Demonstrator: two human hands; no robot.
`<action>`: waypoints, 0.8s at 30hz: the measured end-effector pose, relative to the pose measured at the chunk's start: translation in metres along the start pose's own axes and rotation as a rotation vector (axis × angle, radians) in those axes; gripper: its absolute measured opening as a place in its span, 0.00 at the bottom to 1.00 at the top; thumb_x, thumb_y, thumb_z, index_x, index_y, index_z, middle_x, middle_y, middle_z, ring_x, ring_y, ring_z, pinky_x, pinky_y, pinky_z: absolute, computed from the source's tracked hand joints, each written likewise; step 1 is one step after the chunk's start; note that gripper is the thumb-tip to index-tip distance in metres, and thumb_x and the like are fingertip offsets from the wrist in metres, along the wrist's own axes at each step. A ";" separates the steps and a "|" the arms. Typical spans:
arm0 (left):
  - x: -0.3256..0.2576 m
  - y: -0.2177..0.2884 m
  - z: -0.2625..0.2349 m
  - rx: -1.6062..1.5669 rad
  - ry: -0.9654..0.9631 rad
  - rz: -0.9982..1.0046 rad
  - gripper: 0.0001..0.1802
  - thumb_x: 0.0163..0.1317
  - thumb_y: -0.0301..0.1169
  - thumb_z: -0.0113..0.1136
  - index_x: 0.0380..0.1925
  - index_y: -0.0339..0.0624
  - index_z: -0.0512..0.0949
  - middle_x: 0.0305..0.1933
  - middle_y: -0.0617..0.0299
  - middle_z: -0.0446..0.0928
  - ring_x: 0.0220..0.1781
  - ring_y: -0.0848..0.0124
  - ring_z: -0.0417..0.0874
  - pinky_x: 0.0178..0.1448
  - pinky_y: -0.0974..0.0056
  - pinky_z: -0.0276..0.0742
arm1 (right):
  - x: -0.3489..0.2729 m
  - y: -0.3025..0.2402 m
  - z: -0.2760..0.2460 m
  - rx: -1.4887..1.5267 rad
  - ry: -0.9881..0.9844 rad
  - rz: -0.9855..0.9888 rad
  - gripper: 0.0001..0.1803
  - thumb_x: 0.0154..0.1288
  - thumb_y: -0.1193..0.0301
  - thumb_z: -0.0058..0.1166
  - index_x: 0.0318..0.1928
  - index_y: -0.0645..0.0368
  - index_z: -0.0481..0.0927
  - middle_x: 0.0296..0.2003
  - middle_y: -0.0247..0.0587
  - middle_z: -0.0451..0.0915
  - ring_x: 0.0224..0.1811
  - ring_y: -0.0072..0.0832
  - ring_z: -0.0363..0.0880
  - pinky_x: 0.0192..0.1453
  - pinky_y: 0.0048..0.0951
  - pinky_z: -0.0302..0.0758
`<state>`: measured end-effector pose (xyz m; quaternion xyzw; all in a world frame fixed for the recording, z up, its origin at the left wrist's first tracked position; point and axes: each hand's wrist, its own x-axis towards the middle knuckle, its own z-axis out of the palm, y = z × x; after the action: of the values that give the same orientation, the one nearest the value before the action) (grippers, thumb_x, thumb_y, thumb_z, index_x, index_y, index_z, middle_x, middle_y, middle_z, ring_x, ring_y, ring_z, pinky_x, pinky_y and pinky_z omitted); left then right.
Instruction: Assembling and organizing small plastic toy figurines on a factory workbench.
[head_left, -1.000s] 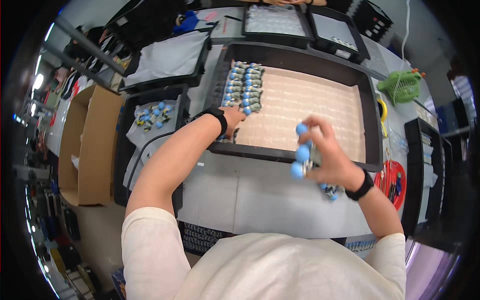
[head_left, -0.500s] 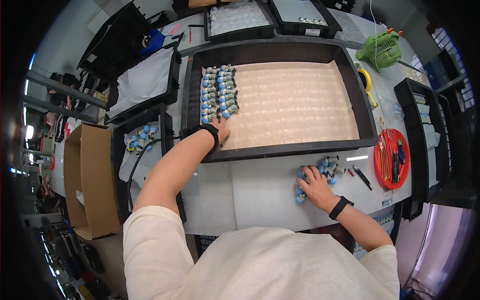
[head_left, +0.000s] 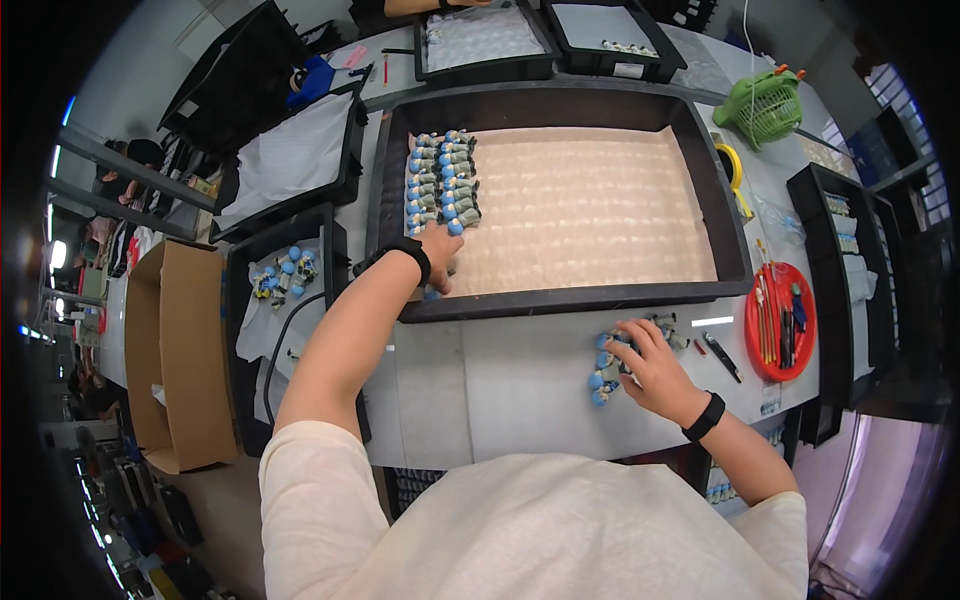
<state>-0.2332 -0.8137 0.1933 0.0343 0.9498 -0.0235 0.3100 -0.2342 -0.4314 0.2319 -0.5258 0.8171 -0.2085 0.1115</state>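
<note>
Two columns of small blue-headed, grey-bodied figurines (head_left: 457, 170) lie along the left side of a large black tray (head_left: 560, 302) lined with tan bubbled sheet. My left hand (head_left: 437, 258) reaches into the tray's front left corner, its fingers bent down around a figurine (head_left: 431, 294); only a bit of blue shows beneath the hand. On the table in front of the tray, my right hand (head_left: 655, 372) hovers over a loose cluster of similar figurines (head_left: 598, 383), thumb and fingers apart. It covers part of the cluster, and no figurine is visibly gripped.
At left, a black bin (head_left: 338, 250) holds more figurines beside a cardboard box (head_left: 180, 360). To the right sit a red basket (head_left: 750, 345) of brushes and pens, a black knife (head_left: 722, 357), yellow tape (head_left: 735, 165) and a green fan (head_left: 765, 105). Someone's forearm (head_left: 410, 6) shows behind.
My left hand has shifted slightly toward the tray's front left corner, and blue now shows under its fingers. My right hand has moved a little right, its fingers spread wider over the loose figurines.
</note>
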 end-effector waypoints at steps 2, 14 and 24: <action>-0.011 -0.005 -0.013 -0.078 0.178 0.001 0.30 0.30 0.37 0.69 0.37 0.40 0.69 0.41 0.48 0.68 0.51 0.51 0.63 0.52 0.56 0.67 | 0.001 -0.002 -0.008 0.034 0.019 -0.030 0.28 0.40 0.84 0.56 0.47 0.58 0.69 0.52 0.48 0.63 0.56 0.46 0.59 0.55 0.41 0.65; -0.137 0.144 -0.052 -0.311 0.546 0.477 0.26 0.25 0.27 0.66 0.31 0.41 0.66 0.39 0.49 0.63 0.52 0.50 0.61 0.47 0.59 0.72 | 0.145 0.027 -0.070 0.276 0.260 -0.166 0.23 0.47 0.83 0.51 0.48 0.61 0.69 0.42 0.47 0.73 0.43 0.38 0.73 0.47 0.32 0.71; -0.040 0.240 0.088 -0.189 0.326 0.273 0.25 0.32 0.28 0.67 0.37 0.41 0.72 0.48 0.48 0.65 0.57 0.53 0.61 0.47 0.60 0.73 | 0.314 0.032 0.071 -0.052 -0.023 -0.246 0.45 0.35 0.69 0.64 0.59 0.41 0.59 0.55 0.56 0.57 0.54 0.54 0.61 0.53 0.46 0.68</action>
<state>-0.1301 -0.5826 0.1403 0.1367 0.9718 0.1138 0.1547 -0.3643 -0.7198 0.1653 -0.6270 0.7503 -0.1933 0.0808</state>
